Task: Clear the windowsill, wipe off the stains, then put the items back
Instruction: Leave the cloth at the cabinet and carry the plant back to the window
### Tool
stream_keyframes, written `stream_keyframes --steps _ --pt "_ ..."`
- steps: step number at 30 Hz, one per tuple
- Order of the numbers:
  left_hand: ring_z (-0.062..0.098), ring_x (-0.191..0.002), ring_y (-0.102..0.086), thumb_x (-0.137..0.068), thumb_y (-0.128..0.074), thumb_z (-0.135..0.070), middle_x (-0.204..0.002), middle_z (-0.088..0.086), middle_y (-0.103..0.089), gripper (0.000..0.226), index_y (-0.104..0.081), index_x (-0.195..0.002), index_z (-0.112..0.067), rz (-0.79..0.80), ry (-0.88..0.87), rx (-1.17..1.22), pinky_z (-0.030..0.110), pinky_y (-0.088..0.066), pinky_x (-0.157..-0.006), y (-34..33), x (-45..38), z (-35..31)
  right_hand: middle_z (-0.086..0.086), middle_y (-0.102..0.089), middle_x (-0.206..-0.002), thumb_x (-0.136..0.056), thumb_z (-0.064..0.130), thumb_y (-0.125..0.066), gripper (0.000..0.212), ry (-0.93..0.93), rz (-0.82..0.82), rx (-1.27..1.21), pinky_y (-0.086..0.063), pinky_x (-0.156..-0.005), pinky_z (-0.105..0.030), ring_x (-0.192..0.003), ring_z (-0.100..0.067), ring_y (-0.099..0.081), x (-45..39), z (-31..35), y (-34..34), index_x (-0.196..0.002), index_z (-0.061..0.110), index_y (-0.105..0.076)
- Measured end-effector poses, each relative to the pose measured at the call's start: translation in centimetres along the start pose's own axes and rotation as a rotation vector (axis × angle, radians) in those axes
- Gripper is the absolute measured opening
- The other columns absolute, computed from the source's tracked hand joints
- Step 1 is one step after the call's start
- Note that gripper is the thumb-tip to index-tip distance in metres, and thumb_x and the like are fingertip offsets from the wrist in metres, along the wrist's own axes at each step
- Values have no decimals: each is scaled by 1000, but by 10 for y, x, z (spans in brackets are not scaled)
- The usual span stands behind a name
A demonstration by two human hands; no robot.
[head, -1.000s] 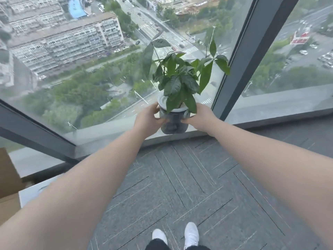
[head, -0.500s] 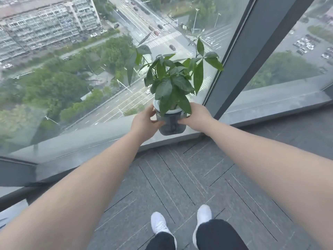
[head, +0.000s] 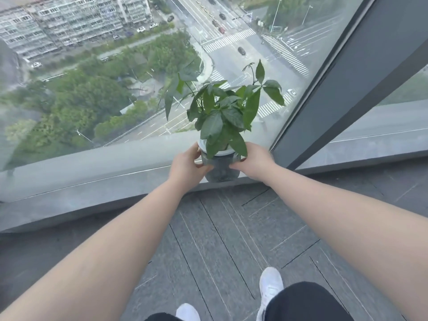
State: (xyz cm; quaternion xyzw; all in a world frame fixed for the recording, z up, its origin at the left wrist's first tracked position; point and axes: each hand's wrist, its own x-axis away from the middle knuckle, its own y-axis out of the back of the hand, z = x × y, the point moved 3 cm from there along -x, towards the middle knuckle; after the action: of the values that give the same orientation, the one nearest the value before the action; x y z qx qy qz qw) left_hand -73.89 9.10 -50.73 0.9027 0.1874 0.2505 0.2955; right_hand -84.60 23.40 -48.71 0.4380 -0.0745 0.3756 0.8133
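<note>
The plant pot (head: 221,166) is sitting lower than it was a second ago, and it is now down by the front edge of the windowsill (head: 92,172). The white shoes (head: 269,286) are showing more too, so the person is leaning in closer.

In the head view, both hands are holding the pot, one on each side. The left hand (head: 187,169) is cupping the left wall, with its fingers curling around the side and its thumb up near the white rim. The right hand (head: 253,162) is pressing on the right wall, with its fingers wrapping behind, so I cannot tell how they are lying. The pot is standing straight up, and its bottom is looking like it is touching the sill edge, but I cannot be sure.

The pot is looking see-through, dark inside and hard, maybe heavy. It could be smooth and slippery, and it might crack if dropped. The green leaves (head: 222,112) are soft and bendy, so they are no good to grab. Holding low on both walls seems safest.
</note>
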Motion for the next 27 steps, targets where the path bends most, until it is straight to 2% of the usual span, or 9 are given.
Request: stream_keyframes --steps 1,3,10,13,17,23,27 --pt "3 -77 -69 -83 -70 -23 -130 -6 -62 60 -45 -135 -40 1 -2 7 22 -39 -77 -13 -13 12 2 -63 -101 -85 27 -70 31 1 -1 7 -38 -67 -23 -91 -19 -55 -15 -12 -10 -112 14 -61" --pt "6 -85 -71 -83 -69 -23 -128 -8 -63 58 -46 -133 -41 -7 -7 21 24 -40 -78 -38 -38 37 -1 -66 -106 -83 25 -71 32 11 -17 -17 -42 -74 -25 -95 -22 -59 -47 -37 -33 -111 13 -61" --pt "12 -88 -70 -84 -70 -21 -127 -9 -62 52 -50 -130 -32 -68 -15 -9 24 -41 -80 -111 -106 111 1 -63 -98 -81 22 -73 32 53 -78 -51 -42 -76 -27 -89 -21 -57 -132 -111 -106 -109 15 -62" --pt "9 -85 -68 -84 -70 -23 -125 -9 -63 48 -52 -129 -31 -92 -21 -22 23 -37 -79 -130 -122 133 3 -61 -97 -82 22 -73 33 73 -93 -41 -41 -77 -27 -90 -20 -54 -152 -131 -126 -113 15 -62" --pt "7 -82 -63 -85 -70 -26 -129 -7 -61 50 -52 -131 -23 -96 -22 -36 23 -36 -79 -152 -141 154 -2 -68 -110 -82 20 -72 35 70 -120 -67 -46 -83 -31 -102 -25 -59 -169 -153 -143 -116 16 -62" --pt "5 -78 -59 -86 -68 -28 -126 -9 -63 48 -53 -132 -27 -127 -45 -60 21 -34 -78 -168 -159 164 1 -68 -103 -83 21 -70 30 84 -151 -82 -42 -78 -28 -101 -23 -60 -188 -171 -154 -112 16 -63" --pt "10 -93 -68 -89 -66 -26 -128 -9 -63 46 -52 -133 -23 -150 -71 -82 19 -34 -74 -171 -165 171 6 -57 -97 -87 19 -68 31 114 -154 -96 -37 -77 -23 -91 -16 -54 -191 -176 -159 -116 12 -59"
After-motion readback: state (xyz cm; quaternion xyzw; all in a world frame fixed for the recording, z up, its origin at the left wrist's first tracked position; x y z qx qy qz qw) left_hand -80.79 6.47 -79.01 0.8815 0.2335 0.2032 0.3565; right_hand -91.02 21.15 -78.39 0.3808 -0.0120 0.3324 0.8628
